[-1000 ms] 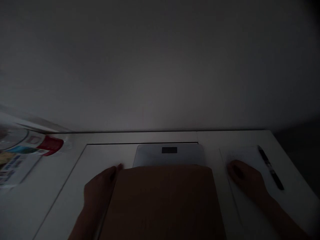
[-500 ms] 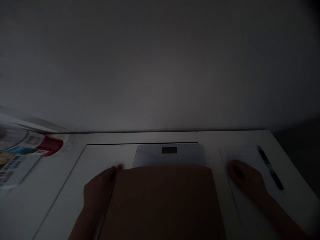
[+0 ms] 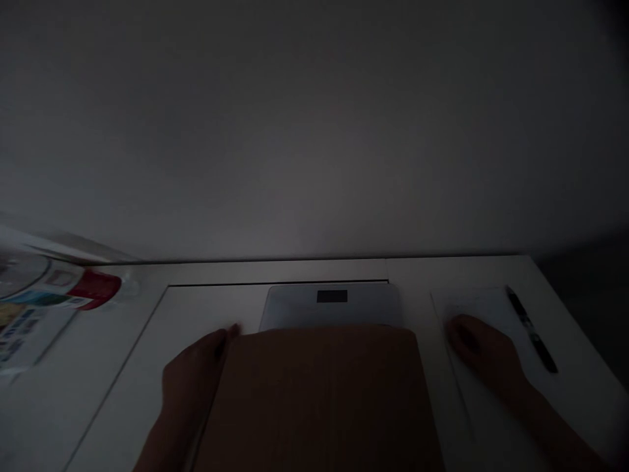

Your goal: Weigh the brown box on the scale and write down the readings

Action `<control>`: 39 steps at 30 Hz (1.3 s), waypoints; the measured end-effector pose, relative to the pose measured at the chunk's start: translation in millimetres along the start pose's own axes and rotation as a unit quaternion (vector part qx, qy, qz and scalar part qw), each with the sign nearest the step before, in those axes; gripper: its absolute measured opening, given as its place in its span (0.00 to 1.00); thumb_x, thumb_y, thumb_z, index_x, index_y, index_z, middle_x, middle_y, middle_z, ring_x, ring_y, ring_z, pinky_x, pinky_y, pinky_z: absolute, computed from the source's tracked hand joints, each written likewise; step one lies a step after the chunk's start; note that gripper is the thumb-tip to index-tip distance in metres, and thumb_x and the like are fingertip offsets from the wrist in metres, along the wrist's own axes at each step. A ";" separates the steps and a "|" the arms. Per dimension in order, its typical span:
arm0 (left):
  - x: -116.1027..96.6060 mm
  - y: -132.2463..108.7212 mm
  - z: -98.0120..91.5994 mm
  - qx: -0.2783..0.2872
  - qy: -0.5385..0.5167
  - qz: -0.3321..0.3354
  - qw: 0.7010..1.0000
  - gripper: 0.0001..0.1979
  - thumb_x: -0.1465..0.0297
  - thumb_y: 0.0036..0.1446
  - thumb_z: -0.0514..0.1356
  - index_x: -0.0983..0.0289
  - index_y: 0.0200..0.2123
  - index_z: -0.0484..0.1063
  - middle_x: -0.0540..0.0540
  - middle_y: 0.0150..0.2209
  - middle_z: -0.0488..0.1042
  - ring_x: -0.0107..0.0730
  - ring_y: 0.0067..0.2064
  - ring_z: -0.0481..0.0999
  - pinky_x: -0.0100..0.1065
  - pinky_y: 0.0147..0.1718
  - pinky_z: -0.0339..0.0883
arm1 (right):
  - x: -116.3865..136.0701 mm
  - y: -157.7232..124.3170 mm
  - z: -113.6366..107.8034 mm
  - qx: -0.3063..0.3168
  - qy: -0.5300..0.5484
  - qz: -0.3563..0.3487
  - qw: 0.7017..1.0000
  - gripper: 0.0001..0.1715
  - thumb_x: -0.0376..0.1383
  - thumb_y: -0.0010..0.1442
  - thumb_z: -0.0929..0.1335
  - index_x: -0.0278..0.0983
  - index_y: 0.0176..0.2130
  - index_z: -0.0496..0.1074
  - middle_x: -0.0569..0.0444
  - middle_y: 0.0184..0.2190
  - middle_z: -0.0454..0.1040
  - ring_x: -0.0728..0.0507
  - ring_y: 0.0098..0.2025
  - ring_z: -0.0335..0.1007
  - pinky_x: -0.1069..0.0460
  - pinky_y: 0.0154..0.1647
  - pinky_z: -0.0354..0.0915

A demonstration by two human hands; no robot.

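A brown cardboard box (image 3: 324,400) rests over the front part of a pale flat scale (image 3: 289,308), whose small dark display (image 3: 332,296) shows no digits. Beside the box's left edge is my left hand (image 3: 194,370), its fingers curled; whether it touches the box cannot be told in the dim light. My right hand (image 3: 484,351) lies with curled fingers on a white sheet of paper (image 3: 479,300), apart from the box. A black pen (image 3: 532,331) lies on the paper's right side. Nothing can be made out inside either hand.
A clear bottle with a red and white label (image 3: 98,288) lies at the left, over a printed sheet or package (image 3: 29,334). The white tabletop (image 3: 206,305) meets a grey wall (image 3: 314,144) at the back. Its right edge slopes down beside a dark area.
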State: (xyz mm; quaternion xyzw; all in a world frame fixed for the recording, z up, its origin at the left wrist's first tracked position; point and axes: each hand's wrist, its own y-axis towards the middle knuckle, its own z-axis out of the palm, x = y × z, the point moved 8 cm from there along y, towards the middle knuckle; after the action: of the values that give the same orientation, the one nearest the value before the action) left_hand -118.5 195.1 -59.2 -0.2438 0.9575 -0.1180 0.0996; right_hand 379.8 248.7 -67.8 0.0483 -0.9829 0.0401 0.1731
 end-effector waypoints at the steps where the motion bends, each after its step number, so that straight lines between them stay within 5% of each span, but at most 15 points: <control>1: -0.8 -0.6 0.2 0.015 0.002 -0.006 1.000 0.25 0.53 0.63 0.41 0.59 0.30 0.72 0.54 0.35 0.76 0.42 0.40 0.74 0.34 0.33 0.57 | 0.8 0.0 -0.9 -0.003 0.000 -0.001 1.000 0.18 0.48 0.62 0.59 0.40 0.30 0.68 0.57 0.24 0.72 0.47 0.24 0.68 0.54 0.24 0.59; 9: -9.5 -5.3 -3.1 0.120 0.039 -0.062 0.990 0.15 0.68 0.66 0.44 0.60 0.40 0.71 0.54 0.47 0.74 0.41 0.52 0.71 0.33 0.42 0.58 | -1.3 -0.6 -0.7 -0.010 -0.002 -0.007 1.000 0.18 0.47 0.63 0.60 0.40 0.30 0.69 0.57 0.24 0.73 0.47 0.24 0.69 0.54 0.24 0.59; 32: -4.5 -1.8 0.2 0.098 0.053 -0.038 0.993 0.15 0.66 0.65 0.46 0.60 0.41 0.71 0.54 0.50 0.74 0.42 0.54 0.71 0.33 0.42 0.60 | -2.8 -0.1 1.4 -0.007 -0.004 -0.007 1.000 0.18 0.48 0.63 0.60 0.40 0.32 0.69 0.57 0.26 0.74 0.47 0.25 0.70 0.54 0.25 0.60; 39: -8.6 -4.3 -3.8 0.060 0.035 -0.017 0.997 0.20 0.61 0.64 0.43 0.60 0.39 0.73 0.57 0.44 0.76 0.46 0.48 0.73 0.35 0.38 0.59 | -1.7 0.6 0.7 -0.009 -0.009 -0.008 1.000 0.17 0.47 0.63 0.60 0.40 0.31 0.69 0.57 0.25 0.73 0.48 0.25 0.69 0.54 0.25 0.59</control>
State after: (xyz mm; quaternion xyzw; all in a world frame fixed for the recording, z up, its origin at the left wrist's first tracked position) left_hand -110.2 196.3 -53.2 -0.2494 0.9472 -0.1857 0.0784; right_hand 381.1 249.4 -69.1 0.0547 -0.9843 0.0298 0.1654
